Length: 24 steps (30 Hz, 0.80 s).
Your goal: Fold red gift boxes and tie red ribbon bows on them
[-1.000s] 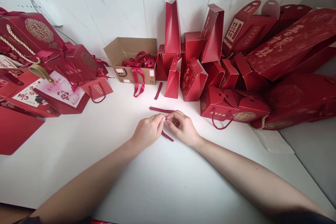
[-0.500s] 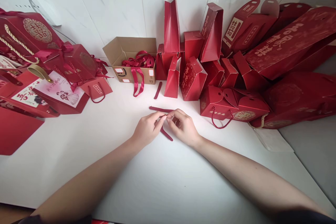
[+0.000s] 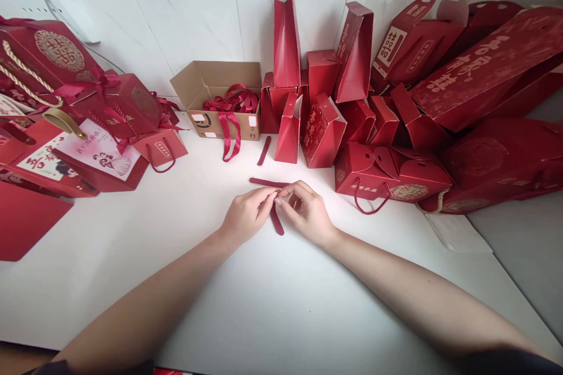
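My left hand [image 3: 246, 212] and my right hand [image 3: 308, 211] meet fingertip to fingertip just above the white table. Both pinch the upper end of a dark red strap [image 3: 277, 224], whose rounded lower end sticks out below the fingers. What lies between the fingertips is too small to make out. Right behind my fingers, a second dark red strap [image 3: 266, 182] lies crosswise, its right end partly hidden by my right hand. Farther back, a shorter dark red strap piece [image 3: 264, 150] rests at a slant.
An open cardboard box [image 3: 193, 85] holds red ribbon [image 3: 237, 99], one loop hanging over its front. Several red gift boxes [image 3: 323, 132] stand behind and right, including one with rope handles [image 3: 391, 176]. More decorated red boxes [image 3: 132, 102] crowd the left. A tiled wall [image 3: 176, 6] rises behind.
The strap's lower end has swung slightly left and now hangs straighter beneath the fingers. Both hands stay nearly in place, still pinched together.
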Available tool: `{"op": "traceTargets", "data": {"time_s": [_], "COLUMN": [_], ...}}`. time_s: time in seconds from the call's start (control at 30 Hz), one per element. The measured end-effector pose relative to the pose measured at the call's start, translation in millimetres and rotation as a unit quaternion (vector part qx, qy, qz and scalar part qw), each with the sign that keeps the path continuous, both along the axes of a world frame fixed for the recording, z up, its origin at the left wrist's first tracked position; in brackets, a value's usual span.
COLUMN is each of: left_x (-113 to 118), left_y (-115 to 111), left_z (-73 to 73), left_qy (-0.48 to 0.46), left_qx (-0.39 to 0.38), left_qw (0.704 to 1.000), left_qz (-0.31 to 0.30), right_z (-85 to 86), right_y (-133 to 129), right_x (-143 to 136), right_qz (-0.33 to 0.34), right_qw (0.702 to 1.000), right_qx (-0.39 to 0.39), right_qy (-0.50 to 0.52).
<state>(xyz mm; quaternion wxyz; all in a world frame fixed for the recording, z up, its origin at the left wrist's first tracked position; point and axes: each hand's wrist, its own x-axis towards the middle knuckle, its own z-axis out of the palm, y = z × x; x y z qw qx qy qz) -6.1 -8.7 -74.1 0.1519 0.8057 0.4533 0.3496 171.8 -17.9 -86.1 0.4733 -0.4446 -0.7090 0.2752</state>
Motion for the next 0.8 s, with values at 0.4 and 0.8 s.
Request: {"op": "traceTargets", "data": {"time_s": [0.4, 0.8], "left_x": [1.1, 2.2], "left_y": [-3.7, 0.6], "left_z": [7.0, 6.3], "left_qy": [0.052, -0.130], "left_qx": [0.035, -0.167], "left_qw": [0.998, 0.977], "left_qz": [-0.021, 0.005], "right_z": [6.7, 8.0], "right_y": [-6.0, -2.4], "right_x": [3.2, 2.1], "right_qz": [0.008, 0.003], "right_qw": [0.997, 1.000], "right_qx": [0.049, 0.027], "right_qy": [-0.059, 0.003]}}
